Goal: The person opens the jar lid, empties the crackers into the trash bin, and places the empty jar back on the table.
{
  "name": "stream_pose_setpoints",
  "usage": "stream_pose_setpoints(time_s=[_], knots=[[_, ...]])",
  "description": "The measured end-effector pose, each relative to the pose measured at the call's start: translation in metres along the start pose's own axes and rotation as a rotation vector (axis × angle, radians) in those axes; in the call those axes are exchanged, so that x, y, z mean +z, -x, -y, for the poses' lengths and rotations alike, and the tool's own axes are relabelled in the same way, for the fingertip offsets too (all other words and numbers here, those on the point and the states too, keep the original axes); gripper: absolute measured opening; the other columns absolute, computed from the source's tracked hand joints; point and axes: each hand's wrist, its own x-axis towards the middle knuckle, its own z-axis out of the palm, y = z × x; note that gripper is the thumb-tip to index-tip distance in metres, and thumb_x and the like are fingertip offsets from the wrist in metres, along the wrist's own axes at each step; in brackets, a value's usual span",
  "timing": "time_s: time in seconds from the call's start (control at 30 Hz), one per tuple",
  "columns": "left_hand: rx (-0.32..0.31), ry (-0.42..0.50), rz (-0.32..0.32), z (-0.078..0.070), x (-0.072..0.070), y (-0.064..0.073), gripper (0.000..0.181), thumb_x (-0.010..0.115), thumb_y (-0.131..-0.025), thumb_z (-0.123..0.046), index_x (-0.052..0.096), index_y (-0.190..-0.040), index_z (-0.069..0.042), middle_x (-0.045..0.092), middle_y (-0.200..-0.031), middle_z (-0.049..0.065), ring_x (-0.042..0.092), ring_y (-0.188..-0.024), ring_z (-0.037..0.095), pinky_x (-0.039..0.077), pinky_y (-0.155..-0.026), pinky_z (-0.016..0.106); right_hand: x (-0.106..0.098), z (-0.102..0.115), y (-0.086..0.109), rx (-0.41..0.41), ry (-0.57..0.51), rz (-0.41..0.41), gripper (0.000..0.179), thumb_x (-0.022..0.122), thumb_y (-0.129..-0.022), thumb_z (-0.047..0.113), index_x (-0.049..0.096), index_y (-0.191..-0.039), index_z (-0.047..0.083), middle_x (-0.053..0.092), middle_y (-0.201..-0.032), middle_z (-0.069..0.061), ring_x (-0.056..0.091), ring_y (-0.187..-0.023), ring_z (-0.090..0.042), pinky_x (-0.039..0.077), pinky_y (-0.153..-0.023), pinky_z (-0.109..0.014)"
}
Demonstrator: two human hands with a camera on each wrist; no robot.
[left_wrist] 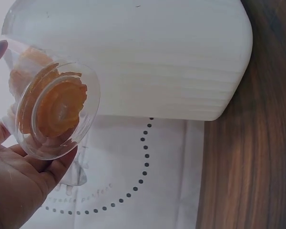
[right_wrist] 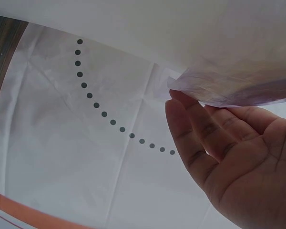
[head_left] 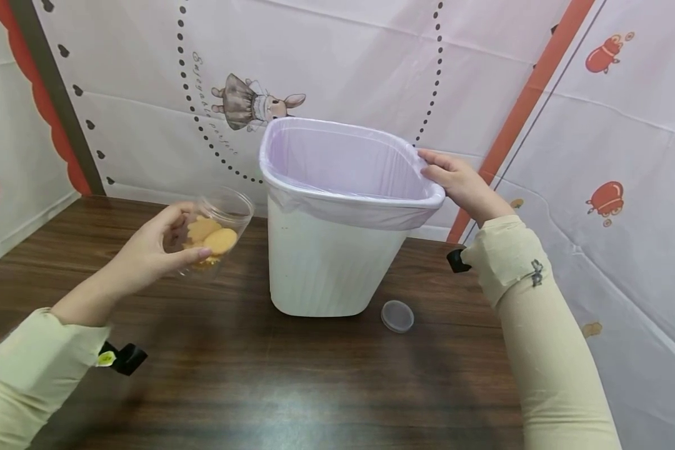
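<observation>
My left hand holds a clear plastic cup, tilted, left of the trash can and apart from it. Inside lie several round yellow cookies; in the left wrist view, cookies with scalloped edges show through the cup's base. A white trash can stands tilted in the middle, lined with a pale purple bag folded over its rim. My right hand grips the can's right rim through the bag. From below, the right hand's fingers show against the bag's folded edge.
A small clear round lid lies on the dark wooden table, right of the can's base. Behind and at both sides hangs a white printed cloth with dotted lines and a rabbit picture.
</observation>
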Motion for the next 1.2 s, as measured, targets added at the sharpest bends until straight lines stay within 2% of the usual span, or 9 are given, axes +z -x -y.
stream_pose_setpoints(time_s=[0.13,0.33,0.47,0.7,0.8,0.9,1.07,1.2], knots=[[-0.048,-0.006,-0.007,-0.004,-0.006,-0.001,0.054,0.068,-0.087,-0.007,0.044,-0.134,-0.02,0.054,-0.118,-0.009,0.054,-0.105,-0.005,0.036,-0.09,0.002,0.001,0.001,-0.001,0.0,-0.005,0.005,0.053,0.041,-0.102,0.027,0.028,-0.152,0.017,0.042,-0.149,-0.011,0.054,-0.106,-0.006,0.039,-0.106,-0.039],[-0.058,-0.004,-0.02,-0.006,-0.011,-0.004,0.051,0.068,-0.086,-0.007,0.045,-0.131,-0.018,0.057,-0.111,-0.008,0.057,-0.099,-0.002,0.042,-0.084,0.004,0.001,0.003,-0.001,-0.004,-0.008,0.011,0.053,0.04,-0.102,0.028,0.027,-0.153,0.017,0.041,-0.15,-0.01,0.052,-0.112,-0.011,0.037,-0.109,-0.042],[-0.077,-0.014,-0.025,-0.008,-0.014,-0.005,0.055,0.068,-0.086,-0.008,0.042,-0.134,-0.015,0.057,-0.111,-0.011,0.056,-0.101,-0.004,0.041,-0.085,0.003,0.001,0.003,-0.001,-0.008,-0.005,0.009,0.053,0.04,-0.102,0.028,0.027,-0.152,0.017,0.042,-0.149,-0.01,0.052,-0.11,-0.01,0.039,-0.106,-0.04],[-0.009,-0.008,-0.015,-0.006,-0.02,-0.01,0.057,0.066,-0.087,-0.005,0.039,-0.137,-0.006,0.056,-0.111,-0.013,0.056,-0.1,-0.006,0.039,-0.087,0.002,0.001,0.002,-0.001,-0.011,-0.011,0.015,0.052,0.039,-0.103,0.027,0.027,-0.152,0.017,0.042,-0.148,-0.011,0.052,-0.11,-0.011,0.039,-0.106,-0.041],[-0.038,-0.02,-0.021,-0.01,-0.021,-0.012,0.057,0.066,-0.087,-0.007,0.039,-0.137,-0.007,0.055,-0.111,-0.012,0.056,-0.1,-0.007,0.04,-0.085,0.002,0.001,0.002,0.0,-0.011,-0.01,0.014,0.052,0.039,-0.103,0.027,0.027,-0.152,0.017,0.042,-0.149,-0.01,0.052,-0.109,-0.009,0.039,-0.105,-0.038],[-0.064,-0.03,-0.027,-0.013,-0.021,-0.014,0.055,0.066,-0.088,-0.009,0.04,-0.136,-0.011,0.055,-0.111,-0.013,0.056,-0.099,-0.006,0.041,-0.083,0.002,0.0,0.001,0.0,-0.017,-0.007,0.01,0.052,0.039,-0.102,0.026,0.028,-0.152,0.015,0.043,-0.148,-0.011,0.053,-0.106,-0.006,0.042,-0.098,-0.029],[-0.028,-0.017,-0.013,-0.012,-0.022,-0.015,0.05,0.066,-0.088,-0.007,0.042,-0.131,-0.014,0.057,-0.109,-0.013,0.058,-0.095,-0.004,0.044,-0.08,0.005,0.001,0.0,0.0,-0.031,-0.015,-0.003,0.051,0.039,-0.102,0.024,0.029,-0.151,0.012,0.045,-0.145,-0.013,0.055,-0.097,0.001,0.044,-0.085,-0.015],[-0.036,-0.027,-0.019,-0.012,-0.023,-0.017,0.048,0.066,-0.087,-0.008,0.044,-0.128,-0.018,0.058,-0.107,-0.013,0.058,-0.096,-0.004,0.043,-0.081,0.005,0.001,-0.001,-0.001,-0.039,-0.02,-0.004,0.051,0.039,-0.102,0.023,0.03,-0.151,0.011,0.045,-0.145,-0.014,0.054,-0.095,0.004,0.044,-0.082,-0.013]])
